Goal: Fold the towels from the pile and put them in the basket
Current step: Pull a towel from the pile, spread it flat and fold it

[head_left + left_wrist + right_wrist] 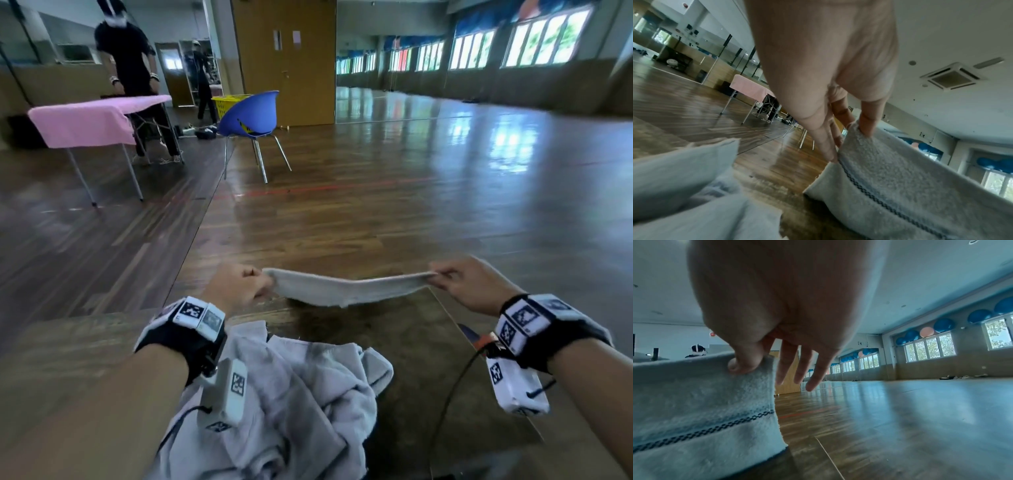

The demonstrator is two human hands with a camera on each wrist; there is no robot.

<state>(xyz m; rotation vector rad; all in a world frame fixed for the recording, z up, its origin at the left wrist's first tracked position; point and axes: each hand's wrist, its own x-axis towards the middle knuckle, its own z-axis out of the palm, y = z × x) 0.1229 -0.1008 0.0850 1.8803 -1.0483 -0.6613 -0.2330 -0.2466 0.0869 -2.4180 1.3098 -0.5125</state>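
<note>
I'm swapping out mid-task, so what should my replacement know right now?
Left hand: pinches the left end of a grey towel.
Right hand: pinches the right end.
The towel hangs stretched between them above the table.
The pile lies crumpled on the table near you.
No basket at the table; a yellow one stands far off behind a blue chair.
Done: nothing visibly folded.
Left: fold this towel, then the pile, and basket them.

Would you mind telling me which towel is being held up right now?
The towel stretched between the left hand and right hand; the others lie crumpled in the pile below.
</note>
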